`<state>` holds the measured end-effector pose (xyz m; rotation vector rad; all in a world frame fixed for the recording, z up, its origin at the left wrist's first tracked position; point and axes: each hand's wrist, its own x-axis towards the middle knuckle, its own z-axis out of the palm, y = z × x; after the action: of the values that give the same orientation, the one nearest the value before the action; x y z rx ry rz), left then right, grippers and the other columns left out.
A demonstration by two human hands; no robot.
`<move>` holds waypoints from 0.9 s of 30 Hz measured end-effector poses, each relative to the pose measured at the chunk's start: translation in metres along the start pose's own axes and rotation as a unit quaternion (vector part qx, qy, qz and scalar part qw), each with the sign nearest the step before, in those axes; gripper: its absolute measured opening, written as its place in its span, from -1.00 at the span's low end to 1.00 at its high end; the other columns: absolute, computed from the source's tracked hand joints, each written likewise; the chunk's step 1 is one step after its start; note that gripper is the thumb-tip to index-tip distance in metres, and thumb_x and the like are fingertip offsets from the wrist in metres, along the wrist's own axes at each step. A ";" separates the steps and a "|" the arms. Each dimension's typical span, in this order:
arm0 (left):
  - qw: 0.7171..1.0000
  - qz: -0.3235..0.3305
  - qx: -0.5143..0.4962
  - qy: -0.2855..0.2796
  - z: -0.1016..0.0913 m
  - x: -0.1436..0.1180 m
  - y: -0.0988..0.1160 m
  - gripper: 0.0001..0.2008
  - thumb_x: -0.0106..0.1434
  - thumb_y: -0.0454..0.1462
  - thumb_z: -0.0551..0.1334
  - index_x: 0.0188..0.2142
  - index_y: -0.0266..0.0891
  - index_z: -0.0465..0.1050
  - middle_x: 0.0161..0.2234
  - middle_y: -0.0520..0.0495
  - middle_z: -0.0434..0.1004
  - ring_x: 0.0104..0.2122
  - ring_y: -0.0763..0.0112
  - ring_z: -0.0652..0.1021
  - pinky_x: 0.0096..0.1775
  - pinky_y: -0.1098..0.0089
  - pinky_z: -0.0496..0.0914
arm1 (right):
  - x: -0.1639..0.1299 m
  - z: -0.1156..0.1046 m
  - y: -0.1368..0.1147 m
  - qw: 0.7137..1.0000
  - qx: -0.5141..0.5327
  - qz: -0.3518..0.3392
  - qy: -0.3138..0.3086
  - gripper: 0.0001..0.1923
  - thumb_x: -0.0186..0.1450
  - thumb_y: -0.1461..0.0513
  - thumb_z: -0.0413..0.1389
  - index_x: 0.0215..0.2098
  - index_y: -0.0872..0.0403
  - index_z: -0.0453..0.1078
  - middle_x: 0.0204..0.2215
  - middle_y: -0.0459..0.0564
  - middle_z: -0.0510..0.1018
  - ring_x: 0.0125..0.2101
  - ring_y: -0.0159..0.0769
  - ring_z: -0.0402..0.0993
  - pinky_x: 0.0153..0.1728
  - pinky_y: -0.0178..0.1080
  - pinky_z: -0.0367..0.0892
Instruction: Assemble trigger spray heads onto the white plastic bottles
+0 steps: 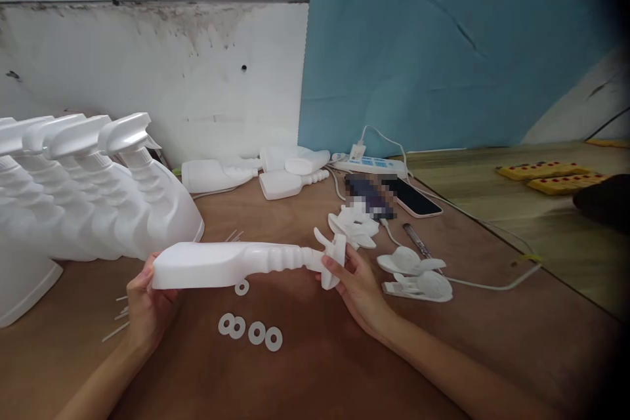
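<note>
A white plastic bottle (207,264) with a ribbed neck lies sideways in the air above the table. Wrapped round its broad base end is my left hand (150,298). At the neck end, my right hand (359,282) grips a white trigger spray head (335,259), thumb in front. The head touches the neck; whether it is screwed on cannot be seen. Below the bottle lie several white ring washers (256,333), one of them just under the bottle. More white spray heads (418,275) rest to the right of my right hand.
Several upright white spray bottles (147,190) crowd the left side. More bottles (219,174) lie near the wall. A power strip (374,165), a phone (416,198), cables and a pen-like tube (416,238) are at the right. Thin white tubes (115,331) lie by my left wrist.
</note>
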<state>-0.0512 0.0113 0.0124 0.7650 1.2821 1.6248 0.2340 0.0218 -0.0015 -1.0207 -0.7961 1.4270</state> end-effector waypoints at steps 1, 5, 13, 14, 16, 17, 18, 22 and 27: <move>1.000 -0.005 0.002 -0.020 -0.002 0.000 0.000 -0.72 -0.08 -0.09 0.14 -0.40 -0.20 0.34 -0.43 0.07 0.42 -0.43 0.42 0.40 -0.50 0.53 0.35 | 0.001 0.000 0.000 1.000 0.003 0.002 0.005 -0.59 -0.05 0.12 0.29 -0.27 0.03 0.30 -0.40 -0.12 0.38 -0.43 -0.37 0.33 -0.45 -0.30 0.31; 0.996 -0.008 0.035 -0.083 -0.007 0.001 0.002 -0.70 -0.08 -0.13 0.19 -0.33 -0.21 0.35 -0.43 0.07 0.38 -0.48 0.49 0.34 -0.49 0.57 0.31 | 0.006 -0.004 0.002 1.000 -0.001 -0.022 0.022 -0.61 -0.08 0.16 0.32 -0.31 0.03 0.35 -0.38 -0.11 0.44 -0.38 -0.34 0.36 -0.35 -0.27 0.31; 0.989 0.037 0.117 -0.086 -0.016 0.009 -0.005 -0.58 0.03 -0.07 0.12 -0.14 -0.24 0.35 -0.18 -0.04 0.44 -0.21 0.25 0.40 -0.33 0.47 0.31 | 0.007 -0.007 0.004 0.999 -0.025 -0.022 0.004 -0.51 -0.17 0.20 0.35 -0.29 0.03 0.32 -0.32 -0.07 0.52 -0.27 -0.22 0.40 -0.24 -0.20 0.28; 0.987 0.040 0.128 -0.085 -0.017 0.010 -0.006 -0.56 0.04 -0.06 0.13 -0.13 -0.24 0.35 -0.17 -0.05 0.45 -0.19 0.24 0.40 -0.33 0.47 0.31 | 0.006 -0.007 0.003 0.999 -0.025 -0.019 0.005 -0.49 -0.19 0.21 0.36 -0.28 0.03 0.31 -0.32 -0.07 0.52 -0.27 -0.21 0.41 -0.24 -0.19 0.28; 0.986 0.038 0.142 -0.084 -0.019 0.010 -0.006 -0.55 0.04 -0.04 0.14 -0.13 -0.25 0.36 -0.17 -0.07 0.46 -0.19 0.22 0.41 -0.34 0.48 0.30 | 0.005 -0.007 0.003 0.999 -0.030 -0.016 0.006 -0.48 -0.20 0.22 0.36 -0.28 0.03 0.31 -0.29 -0.06 0.52 -0.25 -0.21 0.40 -0.20 -0.17 0.27; 0.986 0.035 0.144 -0.081 -0.019 0.010 -0.006 -0.55 0.04 -0.03 0.15 -0.13 -0.24 0.36 -0.17 -0.08 0.46 -0.20 0.22 0.42 -0.35 0.48 0.31 | 0.005 -0.007 0.003 0.999 -0.034 -0.016 0.003 -0.48 -0.20 0.22 0.36 -0.28 0.03 0.31 -0.28 -0.06 0.52 -0.24 -0.22 0.40 -0.18 -0.17 0.26; 0.986 0.033 0.143 -0.076 -0.018 0.009 -0.005 -0.56 0.04 -0.04 0.17 -0.14 -0.24 0.37 -0.18 -0.08 0.47 -0.21 0.23 0.42 -0.36 0.48 0.31 | 0.004 -0.008 0.003 0.999 -0.037 -0.015 0.000 -0.49 -0.19 0.22 0.36 -0.28 0.03 0.32 -0.28 -0.07 0.52 -0.23 -0.22 0.40 -0.16 -0.16 0.26; 0.985 0.055 0.156 -0.046 -0.013 0.005 -0.001 -0.62 -0.02 -0.12 0.29 -0.20 -0.23 0.41 -0.19 -0.05 0.48 -0.19 0.29 0.41 -0.32 0.51 0.31 | 0.005 -0.010 0.004 0.998 -0.055 -0.013 -0.018 -0.51 -0.15 0.22 0.35 -0.27 0.01 0.31 -0.27 -0.08 0.53 -0.22 -0.20 0.41 -0.16 -0.16 0.27; 0.982 0.069 0.170 -0.048 -0.010 0.004 0.000 -0.61 -0.06 -0.15 0.33 -0.21 -0.21 0.42 -0.16 -0.08 0.48 -0.09 0.23 0.41 -0.21 0.45 0.34 | 0.005 -0.011 0.005 0.995 -0.085 -0.027 -0.040 -0.55 -0.09 0.21 0.33 -0.26 0.01 0.30 -0.25 -0.07 0.52 -0.22 -0.21 0.42 -0.19 -0.19 0.29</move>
<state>-0.0611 0.0110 0.0096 1.1497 1.4842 1.4719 0.2420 0.0249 -0.0111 -1.0688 -1.0104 1.3782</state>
